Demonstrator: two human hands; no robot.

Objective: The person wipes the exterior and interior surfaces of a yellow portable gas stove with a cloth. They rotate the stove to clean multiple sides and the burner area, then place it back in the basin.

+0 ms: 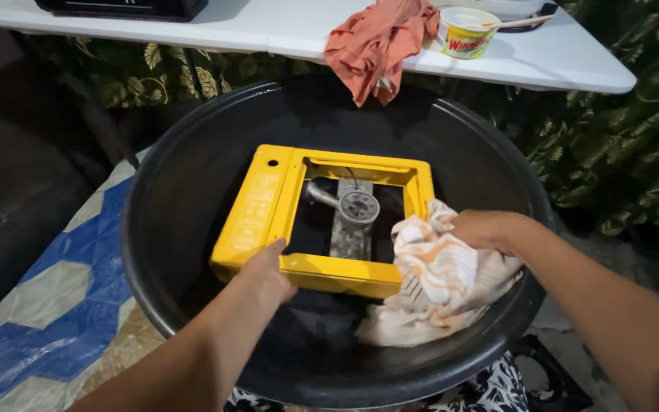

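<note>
Yellow frame (268, 204): square, bright yellow, lying tilted inside the big black tub, near its middle. Wide flat side on the left, thin bars on the far, right and near sides.
Inside the frame: open hole with a grey metal bar (351, 229) across it and a small round grey part (358, 206) on top of the bar.
Left hand (266, 273): gripping the near left corner of the yellow frame, fingers curled over the near bar.
Right hand (484, 229): closed tight around a bunch of the striped cloth, just right of the frame's near right corner.
Striped cloth (440, 282): white with orange stripes, crumpled, touching the right side of the frame and hanging down onto the tub's near right wall.
Black tub (192, 168): big, round, dark and shiny, holding the frame and the cloth.
Floor mat (47, 305): left of the tub, with blue and tan shapes.
White table (268, 30): far side, past the tub.
Orange cloth (379, 42): crumpled on the table, hanging over its near edge above the tub.
Small tub (467, 32): yellow and white, on the table just right of the orange cloth, with a stick (524, 22) lying across its top.
Black box (127, 8): far left on the table, only partly seen.
Leafy fabric (627, 152): dark green with pale leaves, hanging under and behind the table on the right.
</note>
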